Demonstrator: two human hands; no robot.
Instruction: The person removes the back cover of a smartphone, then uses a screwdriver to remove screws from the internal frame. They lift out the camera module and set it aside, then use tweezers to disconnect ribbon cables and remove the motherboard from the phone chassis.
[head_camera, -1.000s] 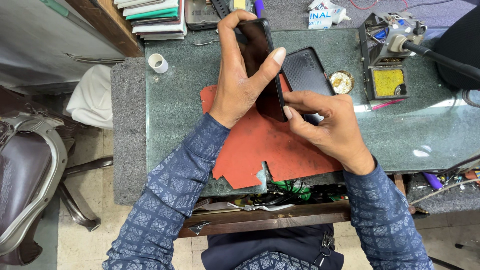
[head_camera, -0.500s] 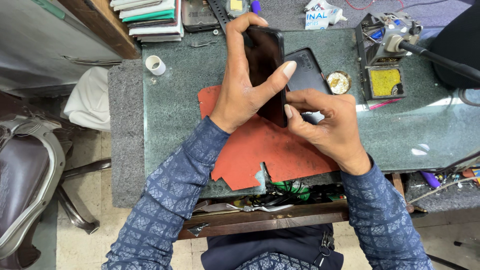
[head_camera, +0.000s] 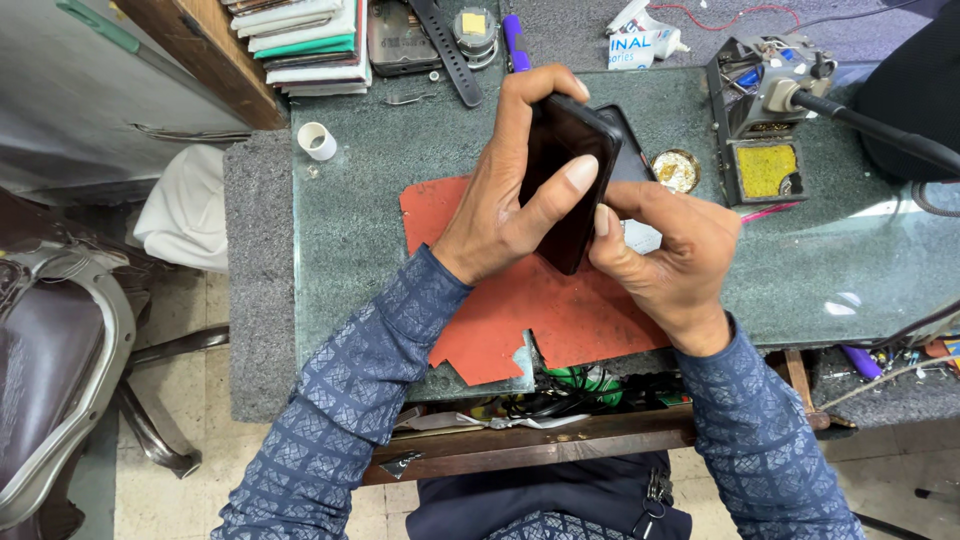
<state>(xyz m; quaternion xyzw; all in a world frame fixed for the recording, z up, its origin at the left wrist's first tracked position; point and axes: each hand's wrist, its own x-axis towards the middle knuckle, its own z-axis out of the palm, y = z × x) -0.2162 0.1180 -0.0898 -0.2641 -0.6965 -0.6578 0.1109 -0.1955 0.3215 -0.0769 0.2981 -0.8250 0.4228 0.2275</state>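
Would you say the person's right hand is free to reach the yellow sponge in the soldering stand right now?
Probably not straight away: the right hand is pinching the dark phone with the left hand. The path to the yellow sponge looks unobstructed.

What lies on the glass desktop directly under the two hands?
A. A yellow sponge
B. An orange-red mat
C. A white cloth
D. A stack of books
B: the left hand and right hand hold a dark phone above the orange-red mat.
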